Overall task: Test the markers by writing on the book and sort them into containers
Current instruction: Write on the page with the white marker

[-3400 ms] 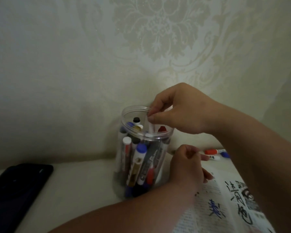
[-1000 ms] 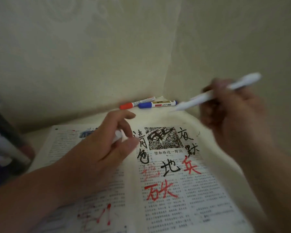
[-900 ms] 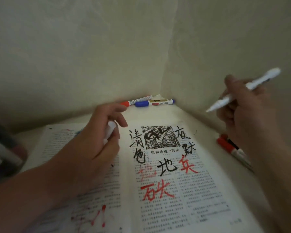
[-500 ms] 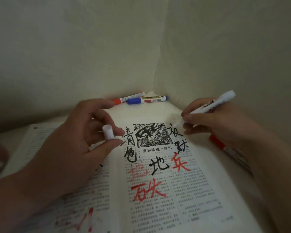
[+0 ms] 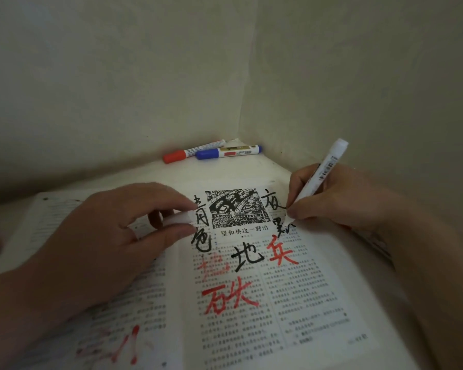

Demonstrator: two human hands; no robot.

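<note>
The open book [image 5: 292, 316] lies on the worktop [image 5: 273, 169] before me, my left hand [image 5: 104, 236] over its left page pinching a cap [image 5: 181, 218], my right hand [image 5: 340, 201] at the right page's far edge holding a marker [image 5: 324, 172] tip-down on the paper, and two spare markers [image 5: 225, 153] side by side behind the book in the wall corner.

The white marker [image 5: 322, 169], held up in the air a second ago, is now brought down by the right hand [image 5: 340, 201], and its tip is set on the far part of the book's [image 5: 292, 303] right page, beside the black characters. The cap [image 5: 181, 218], pinched in the left hand [image 5: 112, 236], is lowered toward that page's left edge.
</note>
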